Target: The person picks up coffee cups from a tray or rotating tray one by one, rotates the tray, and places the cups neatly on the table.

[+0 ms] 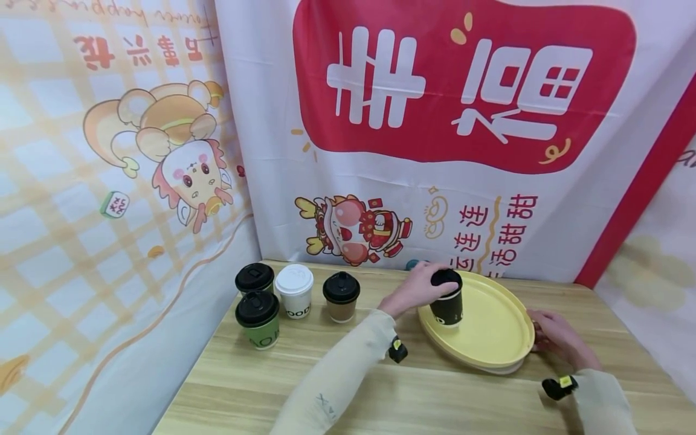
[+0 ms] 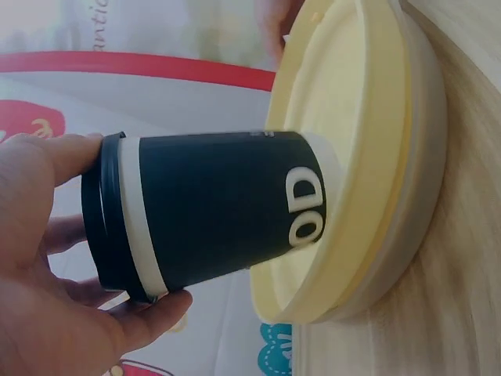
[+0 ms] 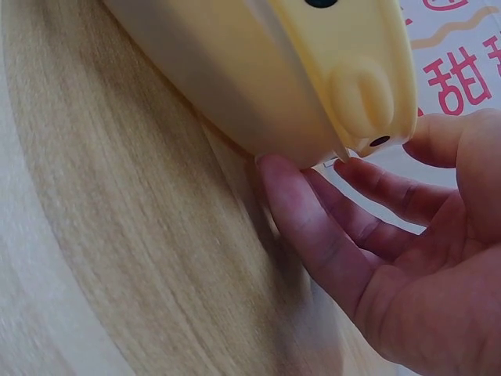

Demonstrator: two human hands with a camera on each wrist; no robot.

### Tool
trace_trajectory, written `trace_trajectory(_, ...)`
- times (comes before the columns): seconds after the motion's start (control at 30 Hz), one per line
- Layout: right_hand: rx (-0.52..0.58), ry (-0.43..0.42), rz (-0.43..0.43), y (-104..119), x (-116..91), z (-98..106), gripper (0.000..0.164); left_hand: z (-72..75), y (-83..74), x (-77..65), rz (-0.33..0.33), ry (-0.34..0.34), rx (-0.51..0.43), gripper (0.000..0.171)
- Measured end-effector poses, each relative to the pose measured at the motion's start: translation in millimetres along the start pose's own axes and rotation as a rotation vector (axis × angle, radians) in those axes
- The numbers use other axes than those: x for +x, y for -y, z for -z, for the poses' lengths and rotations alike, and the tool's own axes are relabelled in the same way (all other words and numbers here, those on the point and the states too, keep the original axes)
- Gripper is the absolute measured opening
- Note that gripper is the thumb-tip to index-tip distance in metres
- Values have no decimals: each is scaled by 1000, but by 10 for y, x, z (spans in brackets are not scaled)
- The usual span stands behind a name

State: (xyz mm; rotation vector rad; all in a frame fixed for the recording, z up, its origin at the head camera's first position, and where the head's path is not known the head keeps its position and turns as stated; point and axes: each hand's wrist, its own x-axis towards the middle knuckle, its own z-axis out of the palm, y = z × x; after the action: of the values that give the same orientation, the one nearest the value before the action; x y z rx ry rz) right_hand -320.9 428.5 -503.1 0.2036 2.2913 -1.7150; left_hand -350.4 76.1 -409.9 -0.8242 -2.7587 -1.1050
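My left hand (image 1: pixel 421 288) grips a black paper cup (image 1: pixel 448 309) from above by its black lid, fingers and thumb spread round the rim. White letters and a white band show on the cup (image 2: pixel 219 207) in the left wrist view. Its bottom is inside the rim of a round yellow tray (image 1: pixel 497 314), near the left side; whether it touches the floor of the tray I cannot tell. At the tray's right edge, my right hand (image 1: pixel 560 335) holds the side, thumb low and fingers at the rim. The right wrist view shows a moulded yellow snout (image 3: pixel 360 94) there.
On the left of the wooden table (image 1: pixel 413 399) stand several lidded cups: a green one (image 1: pixel 261 329), a white one (image 1: pixel 295 293), a brown one (image 1: pixel 341 302) and a black-lidded one (image 1: pixel 254 277) behind the green. Printed cloth (image 1: pixel 272 151) hangs along the back and sides.
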Motion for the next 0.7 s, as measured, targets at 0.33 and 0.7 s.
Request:
trace_trajectory(0.33, 9, 11, 7, -23, 5, 5, 59, 284, 38, -184, -31, 18, -68, 58)
trace_trajectory(0.7, 30, 5, 22, -41, 24, 5, 57, 624, 31, -464, -72, 40, -26, 58)
